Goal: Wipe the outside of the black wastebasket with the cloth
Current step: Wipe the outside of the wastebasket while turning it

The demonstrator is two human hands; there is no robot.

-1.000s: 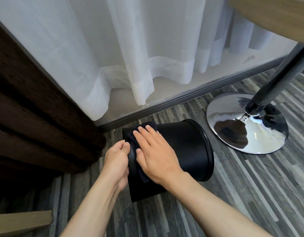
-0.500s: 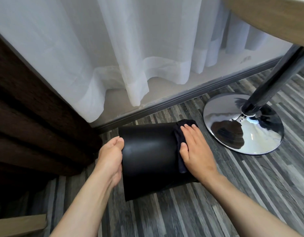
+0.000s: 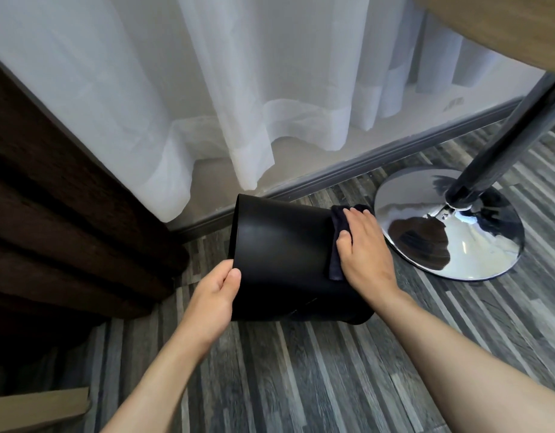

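Sideways on the striped floor (image 3: 301, 370) lies a black wastebasket (image 3: 282, 260), being wiped.
Smooth and stiff, it looks light and slippery; the left hand (image 3: 212, 300) pinches its bottom edge, the right hand (image 3: 363, 248) presses a dark cloth (image 3: 337, 242) flat near the rim.

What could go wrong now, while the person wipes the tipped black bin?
The black round plastic wastebasket lies on its side on the floor, steadied only by the left hand; it may roll. The right hand, pressing the dark cloth, is near the shiny chrome table base and may knock it.
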